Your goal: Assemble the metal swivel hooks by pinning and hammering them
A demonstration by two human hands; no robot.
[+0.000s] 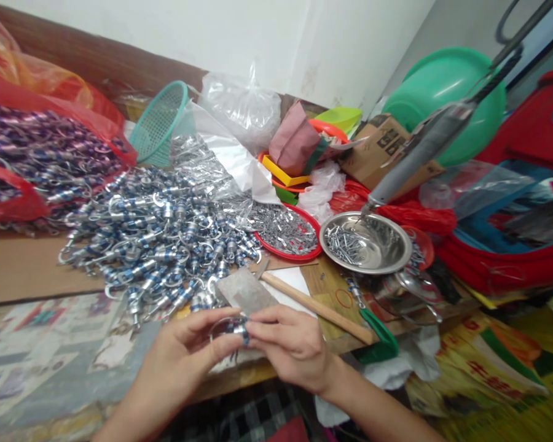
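Both hands meet at the near edge of the desk, the left hand and right hand pinching one small blue-and-silver clip between their fingers, which are closed narrow on it from either side, probably so that each hand can steady one end. Just beyond the fingers lies a grey metal block with a wooden-handled hammer angled to its right, both within easy reach. Farther out and to the left spreads a large heap of the same clips (a loose pile, near enough to pick from). Beyond to the right sit a red tray of small metal bits and a steel bowl of screws, kept in separate containers, it seems, so the sorts do not mix.
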